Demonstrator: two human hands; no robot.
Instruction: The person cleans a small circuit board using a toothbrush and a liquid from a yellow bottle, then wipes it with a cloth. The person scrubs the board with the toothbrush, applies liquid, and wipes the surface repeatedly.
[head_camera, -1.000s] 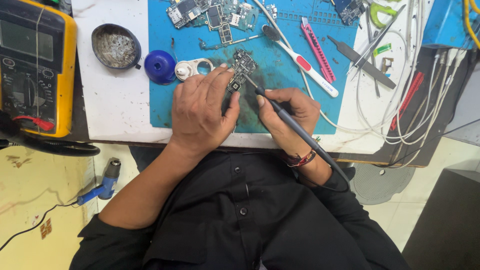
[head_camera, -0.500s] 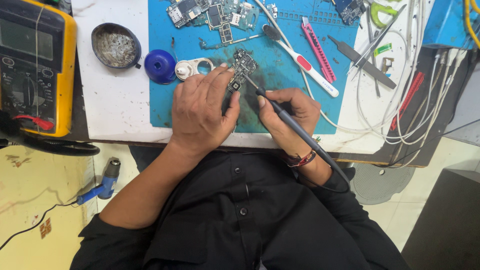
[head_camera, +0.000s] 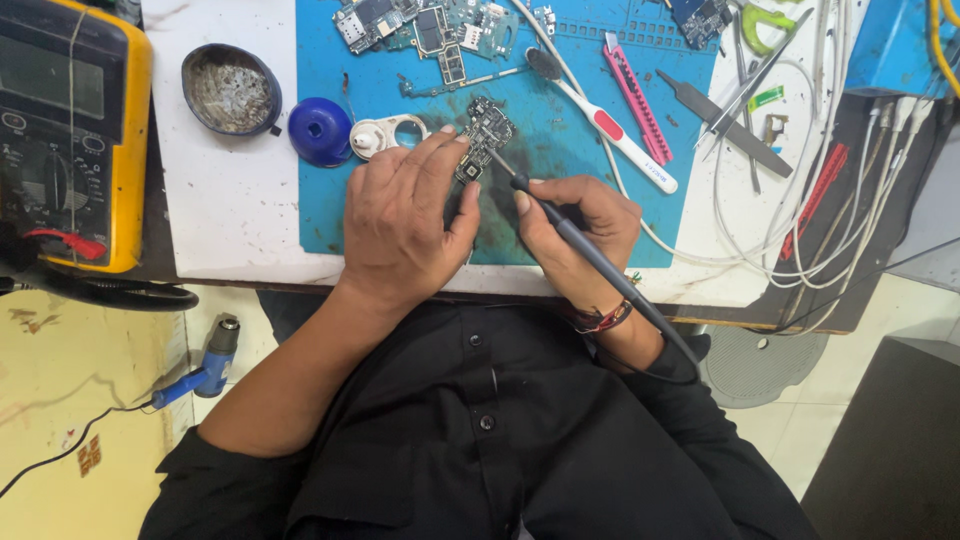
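Observation:
My left hand (head_camera: 400, 220) rests on the blue work mat (head_camera: 560, 100), its fingertips pinning down a small dark circuit board (head_camera: 483, 135). My right hand (head_camera: 575, 230) grips a slim black soldering iron (head_camera: 590, 250) like a pen. The iron's tip touches the lower edge of the board. Its cable trails back past my right wrist, which wears a red thread band.
A yellow multimeter (head_camera: 70, 130) sits at the left. A round tin of wire wool (head_camera: 230, 90), a blue cap (head_camera: 320, 130) and a white ring (head_camera: 385, 133) lie left of the board. More circuit boards (head_camera: 420, 25), a white toothbrush (head_camera: 610, 125), a pink knife (head_camera: 637, 95), tweezers and white cables (head_camera: 780, 200) lie right.

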